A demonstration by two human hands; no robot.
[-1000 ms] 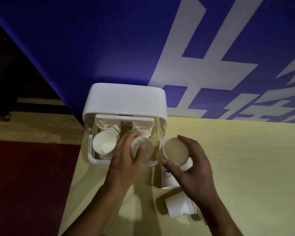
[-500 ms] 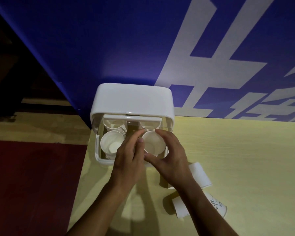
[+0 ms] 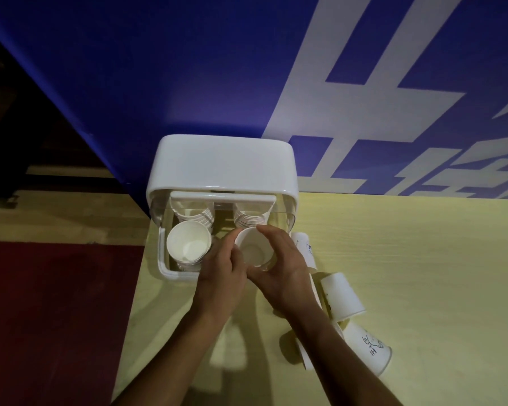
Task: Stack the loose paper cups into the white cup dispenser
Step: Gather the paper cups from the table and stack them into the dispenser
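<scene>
Pinching the paper cup upright between thumb and fingers, the right grip sits at the white cup dispenser (left grip curls round the cup's left side).

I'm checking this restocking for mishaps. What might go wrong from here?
1. The left hand and right hand both pinch the held cup near its rim. Squeezing could dent it, so it nests crooked in the white dispenser.
2. The loose cups lie on their sides close by the right hand. Drawing it back might send them rolling.
3. The white dispenser sits near the table edge, so a hard push could shift it.
</scene>
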